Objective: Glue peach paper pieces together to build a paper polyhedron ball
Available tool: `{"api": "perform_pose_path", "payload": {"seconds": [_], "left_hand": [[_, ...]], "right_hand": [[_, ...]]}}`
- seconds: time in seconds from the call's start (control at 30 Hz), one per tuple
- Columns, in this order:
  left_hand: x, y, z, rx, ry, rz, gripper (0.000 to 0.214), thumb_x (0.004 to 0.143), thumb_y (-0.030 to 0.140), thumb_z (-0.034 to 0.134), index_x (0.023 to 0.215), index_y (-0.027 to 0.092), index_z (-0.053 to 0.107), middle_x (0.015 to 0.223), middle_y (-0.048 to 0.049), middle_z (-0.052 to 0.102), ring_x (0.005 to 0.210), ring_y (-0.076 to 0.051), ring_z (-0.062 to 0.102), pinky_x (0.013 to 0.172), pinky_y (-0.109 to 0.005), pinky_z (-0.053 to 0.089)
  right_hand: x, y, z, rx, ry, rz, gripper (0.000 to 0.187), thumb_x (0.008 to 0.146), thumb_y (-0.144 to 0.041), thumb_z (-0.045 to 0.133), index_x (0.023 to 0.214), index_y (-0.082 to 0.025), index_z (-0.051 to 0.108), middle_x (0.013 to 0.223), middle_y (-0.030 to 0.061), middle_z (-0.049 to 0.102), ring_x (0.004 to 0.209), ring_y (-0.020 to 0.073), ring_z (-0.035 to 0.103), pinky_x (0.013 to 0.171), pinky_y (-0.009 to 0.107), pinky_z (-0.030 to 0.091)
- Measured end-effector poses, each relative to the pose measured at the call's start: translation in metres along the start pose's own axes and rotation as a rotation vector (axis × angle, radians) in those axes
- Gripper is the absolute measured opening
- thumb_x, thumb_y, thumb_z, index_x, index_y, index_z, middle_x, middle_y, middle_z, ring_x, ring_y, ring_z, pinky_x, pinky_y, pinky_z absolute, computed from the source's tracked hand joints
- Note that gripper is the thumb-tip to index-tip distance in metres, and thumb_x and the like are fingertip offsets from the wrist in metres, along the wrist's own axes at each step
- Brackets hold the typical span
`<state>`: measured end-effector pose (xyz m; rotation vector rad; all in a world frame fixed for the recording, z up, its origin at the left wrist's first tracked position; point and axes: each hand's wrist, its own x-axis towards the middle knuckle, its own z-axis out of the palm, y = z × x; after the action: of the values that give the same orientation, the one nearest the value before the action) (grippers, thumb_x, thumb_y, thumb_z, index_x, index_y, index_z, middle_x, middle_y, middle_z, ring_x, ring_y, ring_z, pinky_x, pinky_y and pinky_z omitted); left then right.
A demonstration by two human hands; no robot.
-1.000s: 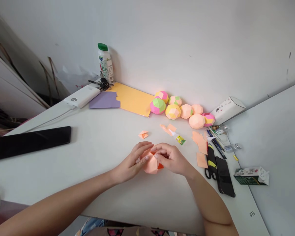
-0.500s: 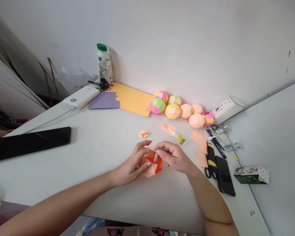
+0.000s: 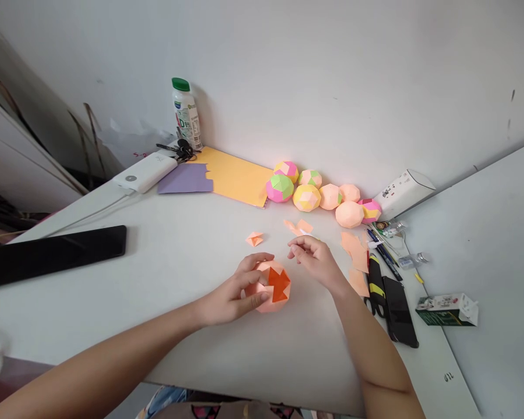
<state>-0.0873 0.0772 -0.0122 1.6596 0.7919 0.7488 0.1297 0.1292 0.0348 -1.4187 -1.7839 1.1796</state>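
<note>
A faceted peach paper ball (image 3: 281,295) has a jagged opening on its right side that shows a deeper orange inside. My left hand (image 3: 236,289) holds it from the left, fingers over the top and thumb along the front. Up and to the right of the ball, apart from it, is my right hand (image 3: 315,262); its fingers are loosely curled, thumb and index tips slightly apart, with nothing seen between them. Behind the ball lies a small folded peach paper piece (image 3: 255,238). A glue tube (image 3: 304,233) is mostly hidden behind my right hand, beside peach paper scraps (image 3: 290,226).
Several finished paper balls (image 3: 306,198) line the wall. Yellow paper (image 3: 238,177) and purple paper (image 3: 186,178) lie at the back left, near a bottle (image 3: 187,116) and a power bank (image 3: 145,171). On the right are scissors (image 3: 378,305), a cutter (image 3: 376,279) and a phone (image 3: 400,311).
My right hand has left the ball's opening and moved up and right, now covering most of the glue tube. My left hand still holds the ball, whose opening shows more fully.
</note>
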Motion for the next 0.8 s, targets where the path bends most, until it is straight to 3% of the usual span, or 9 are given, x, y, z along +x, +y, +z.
{"api": "perform_pose_path", "payload": {"seconds": [0.23,0.4,0.6,0.8], "left_hand": [[0.001,-0.004,-0.001,-0.074,-0.029,-0.009,0.020,0.091,0.034,0.045,0.096,0.022,0.061,0.141,-0.0097,0.036,0.135,-0.031,0.030,0.103,-0.044,0.041],[0.001,-0.006,-0.002,-0.088,-0.005,-0.017,0.025,0.091,0.036,0.042,0.099,0.023,0.062,0.140,-0.0094,0.036,0.131,-0.032,0.035,0.103,-0.044,0.042],[0.002,-0.004,-0.002,-0.085,0.024,-0.034,0.026,0.090,0.039,0.042,0.094,0.021,0.061,0.138,-0.0094,0.039,0.125,-0.031,0.043,0.098,-0.041,0.046],[0.001,-0.003,-0.002,-0.088,0.034,-0.048,0.017,0.087,0.033,0.046,0.088,0.021,0.058,0.138,-0.0090,0.038,0.125,-0.031,0.042,0.096,-0.041,0.047]], "right_hand": [[0.018,0.019,-0.028,-0.425,0.165,0.067,0.024,0.090,-0.034,0.044,0.103,-0.020,0.059,0.109,0.0067,0.066,0.101,0.0187,0.060,0.081,0.031,0.048],[0.025,0.035,-0.042,-0.641,0.121,0.124,0.027,0.084,-0.024,0.052,0.109,-0.016,0.058,0.119,0.0146,0.059,0.116,0.0284,0.051,0.089,0.037,0.042],[0.030,0.045,-0.038,-0.830,0.029,0.156,0.036,0.081,-0.013,0.054,0.116,-0.016,0.055,0.116,0.0157,0.060,0.106,0.0293,0.055,0.074,0.032,0.041],[0.032,0.050,-0.040,-0.863,0.055,0.147,0.039,0.078,-0.004,0.048,0.114,-0.017,0.056,0.112,0.0139,0.063,0.100,0.0281,0.058,0.066,0.029,0.039]]}}
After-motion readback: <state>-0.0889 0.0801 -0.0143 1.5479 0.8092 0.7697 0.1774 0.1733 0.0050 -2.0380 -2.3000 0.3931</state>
